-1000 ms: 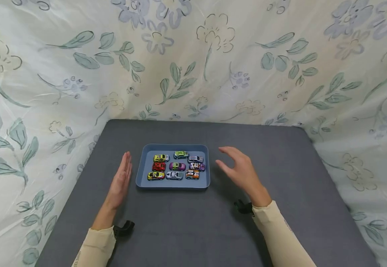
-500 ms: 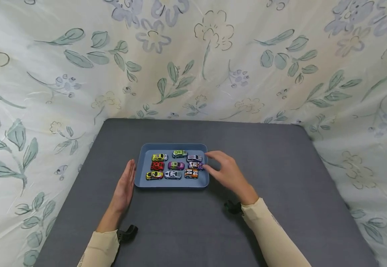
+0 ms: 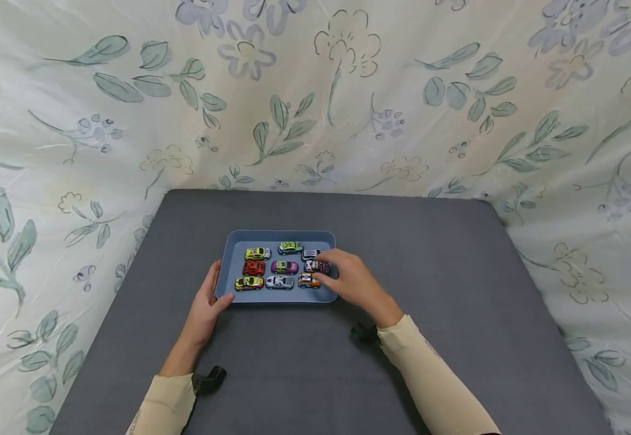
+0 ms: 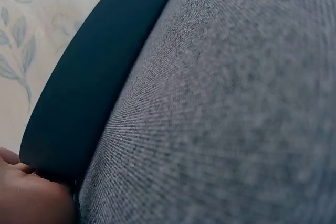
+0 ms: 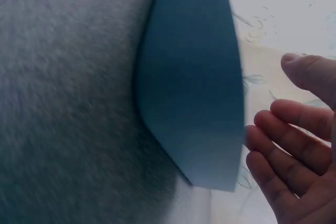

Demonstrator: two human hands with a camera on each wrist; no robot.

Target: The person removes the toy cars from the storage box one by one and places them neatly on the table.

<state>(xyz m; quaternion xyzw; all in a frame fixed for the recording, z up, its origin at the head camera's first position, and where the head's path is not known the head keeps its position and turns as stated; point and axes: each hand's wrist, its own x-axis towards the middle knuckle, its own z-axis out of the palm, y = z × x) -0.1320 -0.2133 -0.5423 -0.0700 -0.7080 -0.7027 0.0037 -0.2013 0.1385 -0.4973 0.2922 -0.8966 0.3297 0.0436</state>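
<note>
A blue-grey rectangular tray [image 3: 280, 234] bears several small toy cars in loose rows. My left hand [image 3: 205, 312] holds its front left corner, fingers along the side and thumb over the front rim. In the left wrist view, part of that hand touches the end of the tray wall [image 4: 100, 72]. Over the tray's right side hovers my right hand [image 3: 356, 282], thumb and forefinger apart around a white and purple toy car [image 3: 315, 266]. Near it are a silver toy car [image 3: 310, 254], partly hidden by the fingers, and an orange toy car [image 3: 309, 280].
Farther left in the tray are a green car [image 3: 291, 248], a purple car [image 3: 284, 267], a red car [image 3: 254, 267] and others. A dark grey cloth [image 3: 294, 368] covers the table. Floral sheeting [image 3: 348, 109] hangs behind and at the sides.
My right hand has moved left, from beside the tray to over its right-hand cars. My left hand has come against the tray's left side, and its thumb now lies over the front corner.
</note>
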